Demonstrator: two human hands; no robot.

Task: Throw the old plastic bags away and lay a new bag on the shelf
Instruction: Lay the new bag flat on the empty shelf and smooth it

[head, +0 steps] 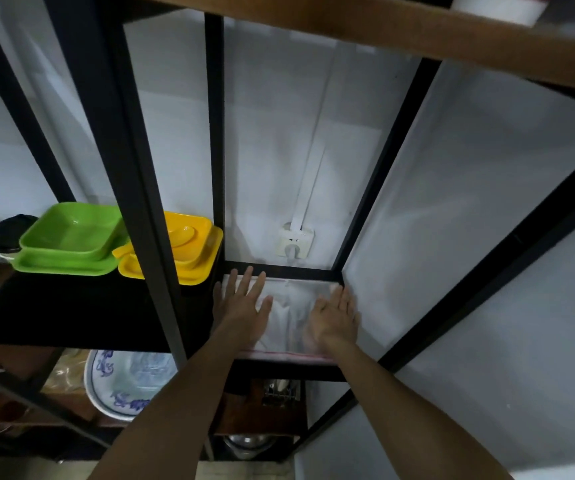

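My left hand (244,301) and right hand (336,311), fingers spread, press flat clear bag (288,318) onto black-framed shelf (279,270); white wall (272,150) behind.

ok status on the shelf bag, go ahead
Left hand and right hand open, flat on the plastic bag. Bag spread across the shelf. Nothing in the way.
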